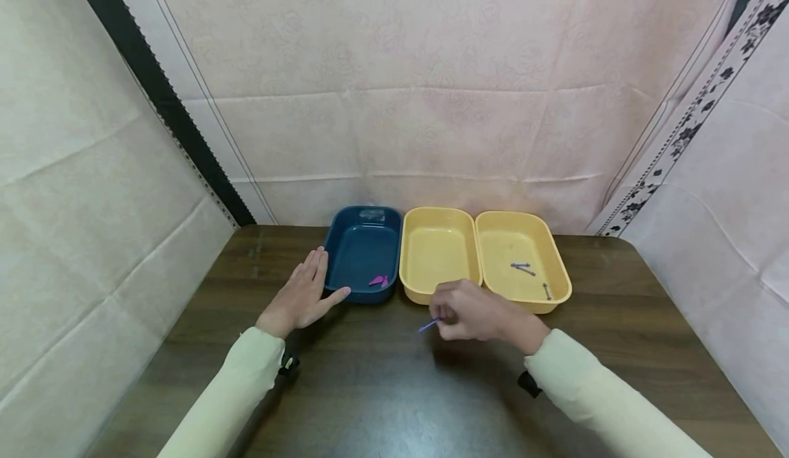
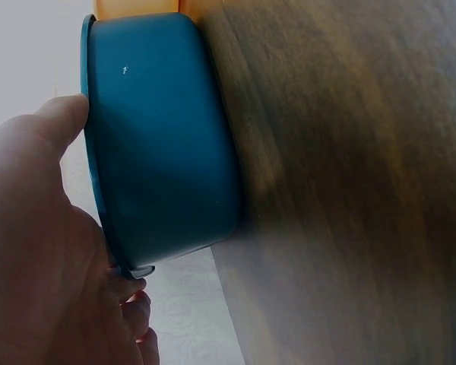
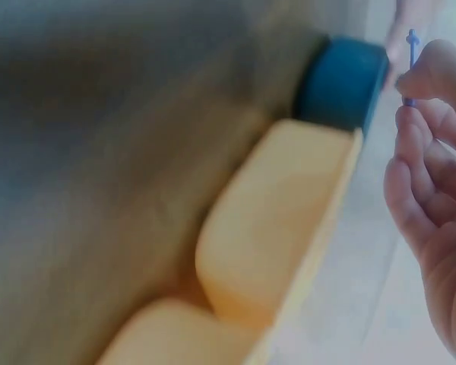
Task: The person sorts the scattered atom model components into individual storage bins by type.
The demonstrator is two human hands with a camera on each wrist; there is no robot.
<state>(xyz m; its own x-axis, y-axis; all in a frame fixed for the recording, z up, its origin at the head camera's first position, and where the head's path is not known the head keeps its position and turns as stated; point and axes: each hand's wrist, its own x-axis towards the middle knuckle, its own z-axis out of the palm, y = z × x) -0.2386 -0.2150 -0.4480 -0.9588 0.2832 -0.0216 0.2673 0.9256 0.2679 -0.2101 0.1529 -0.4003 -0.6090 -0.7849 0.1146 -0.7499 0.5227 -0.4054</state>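
My left hand [image 1: 303, 295] lies with straight fingers along the left rim of a dark blue tray [image 1: 362, 242], its thumb at the near corner. In the left wrist view the thumb touches the rim of that tray [image 2: 156, 144]. Two small pink pieces [image 1: 377, 281] lie inside it. In front of the middle yellow tray [image 1: 437, 239], my right hand [image 1: 471, 313] pinches a thin blue-purple plastic stick [image 1: 428, 326] between thumb and fingers. The right wrist view shows a small knobbed end on the stick [image 3: 412, 47].
Beside the middle tray stands another yellow tray [image 1: 508, 235], holding a few small purple-grey sticks [image 1: 524, 268]. All three trays stand in a row at the back of the brown wooden table [image 1: 370, 389]. Pale patterned cloth [image 1: 401, 102] hangs behind and at both sides.
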